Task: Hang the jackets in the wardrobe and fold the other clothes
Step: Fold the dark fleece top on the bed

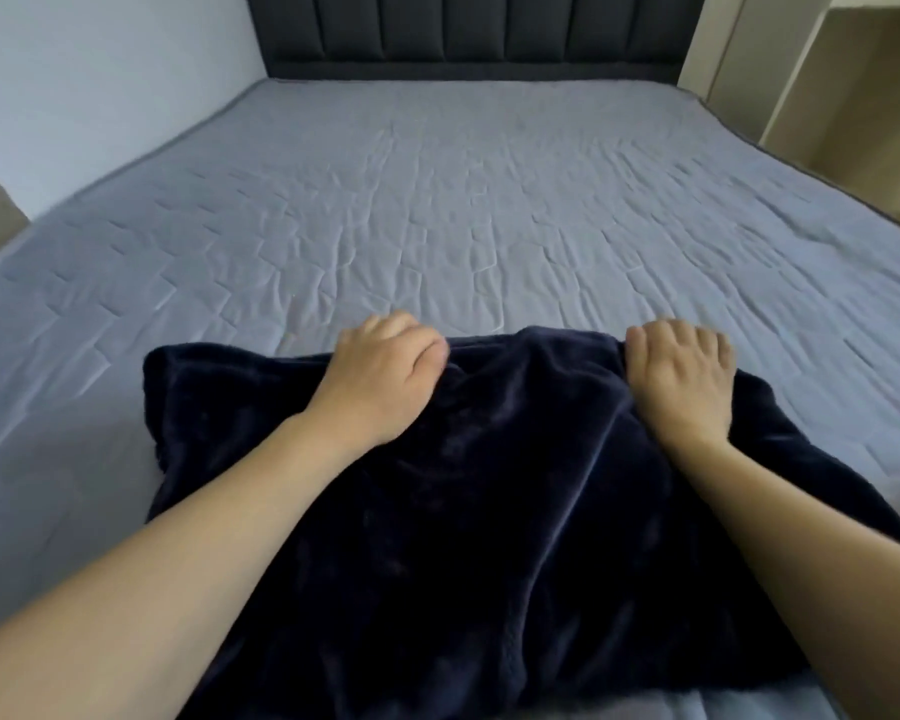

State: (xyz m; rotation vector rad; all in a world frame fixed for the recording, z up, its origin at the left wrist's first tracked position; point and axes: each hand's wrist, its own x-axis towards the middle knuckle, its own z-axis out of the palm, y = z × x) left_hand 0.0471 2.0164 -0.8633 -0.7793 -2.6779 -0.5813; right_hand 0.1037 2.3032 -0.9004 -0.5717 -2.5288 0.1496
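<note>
Navy plush fabric is bunched under both hands at the far edge of the garment (463, 485), the edge that faces the headboard (468, 33). The left hand (385, 376) has its fingers curled down over that edge, with the thumb tucked against the cloth, so it grips the fabric. The right hand (681, 371) does the same a little further along, its fingers hooked over the edge and pinching a fold. Between the two hands the edge rises in a soft hump.

From that held edge the garment runs back toward the person, away from the headboard, and its near end drops out of view at the bottom of the picture. Its long axis seems to run from the headboard side to the person's side, with the hands set across its width. The left corner spreads out wider than the left hand reaches; on the right the cloth slopes off past the right wrist. Both hands sit about equally far from the headboard, so neither is plainly nearer to the work.

By my judgement this is a fold in hand: the gripped edge would be drawn toward the person or laid flat.

The garment lies on a grey-blue sheet (489, 200), creased all over, which stretches up to the headboard.
</note>
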